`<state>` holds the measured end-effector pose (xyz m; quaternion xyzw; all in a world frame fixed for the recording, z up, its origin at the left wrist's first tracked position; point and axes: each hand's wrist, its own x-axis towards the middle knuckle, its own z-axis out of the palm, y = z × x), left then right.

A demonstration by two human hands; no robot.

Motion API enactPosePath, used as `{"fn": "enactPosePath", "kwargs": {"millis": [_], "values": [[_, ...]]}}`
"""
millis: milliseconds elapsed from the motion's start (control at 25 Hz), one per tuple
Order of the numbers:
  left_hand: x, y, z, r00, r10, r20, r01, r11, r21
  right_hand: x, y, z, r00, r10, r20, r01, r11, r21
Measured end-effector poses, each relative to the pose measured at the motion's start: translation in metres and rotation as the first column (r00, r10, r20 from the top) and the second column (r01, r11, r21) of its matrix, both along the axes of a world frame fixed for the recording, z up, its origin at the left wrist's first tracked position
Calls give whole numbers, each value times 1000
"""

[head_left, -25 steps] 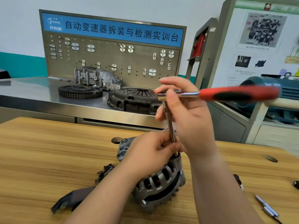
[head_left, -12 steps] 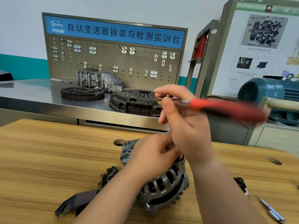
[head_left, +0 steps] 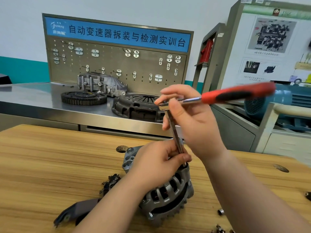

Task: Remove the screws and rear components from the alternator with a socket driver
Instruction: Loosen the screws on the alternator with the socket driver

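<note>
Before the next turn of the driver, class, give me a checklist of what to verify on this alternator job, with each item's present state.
1. Right hand grips the head of the red-handled ratchet driver: ok.
2. Left hand pinches the steel extension shaft low down: ok.
3. Shaft's tip seated squarely: cannot tell, fingers cover it.
4. Grey ribbed metal alternator rests on the light wooden table: ok.
5. Loose black parts lie clear of the shaft: ok.
</note>
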<state>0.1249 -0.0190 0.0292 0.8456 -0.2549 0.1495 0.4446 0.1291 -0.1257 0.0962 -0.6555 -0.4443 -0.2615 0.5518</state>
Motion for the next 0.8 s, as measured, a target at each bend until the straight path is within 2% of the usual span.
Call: {"fn": "enactPosePath", "kwargs": {"millis": [40,80,120,160,200,240,280,320,360,400,440,480,520,560,600,640,680,720,760,800], "values": [[-1,0,1,1000,19,22,-19,1000,13,2,0,-3,962,-145,232,169,982,-89],[-1,0,2,999,27,34,-28,999,20,6,0,-5,926,-197,321,239,966,-98],[-1,0,2,1000,15,27,-15,1000,15,8,2,-6,968,-132,212,147,988,-55],[-2,1,3,1000,-15,11,15,1000,5,8,4,-5,999,33,-20,-32,997,65],[-3,1,3,999,-43,7,43,999,-2,7,6,-2,927,275,-254,-217,948,233],[-3,2,2,998,-69,7,69,998,-10,6,7,-1,787,460,-412,-310,872,380],[-2,2,2,997,-83,7,83,996,-16,8,6,-1,675,545,-497,-320,823,469],[-2,3,2,996,-91,-1,91,995,-33,11,5,-2,634,570,-523,-321,809,492],[-1,2,1,997,-83,-5,83,995,-47,11,4,-2,685,535,-494,-315,830,461],[-1,2,1,997,-72,-4,72,996,-54,9,3,-2,820,423,-386,-284,886,368],[-1,2,1,998,-55,5,55,997,-50,7,2,-4,972,172,-162,-133,965,224],[-1,2,2,999,-43,20,44,998,-42,6,1,-7,983,-122,138,108,989,101],[-2,2,1,998,-35,43,36,999,-31,6,1,-11,867,-319,383,324,944,52],[-4,3,2,997,-18,74,19,1000,-17,7,3,-14,783,-393,482,414,908,68],[-4,3,1,996,-10,94,10,1000,1,8,4,-16,843,-356,403,357,931,76],[-5,2,2,996,-19,89,19,1000,12,8,6,-13,969,-187,162,175,981,87],[-4,2,3,998,-25,60,24,1000,5,6,7,-6,982,114,-149,-91,983,157],[-4,2,3,999,-36,31,37,999,-9,5,6,-1,818,402,-411,-310,911,273],[-2,2,2,999,-49,20,50,999,-20,5,5,1,627,550,-552,-410,835,367],[-2,2,1,998,-60,12,60,998,-36,7,1,2,519,614,-595,-451,788,420]]}}
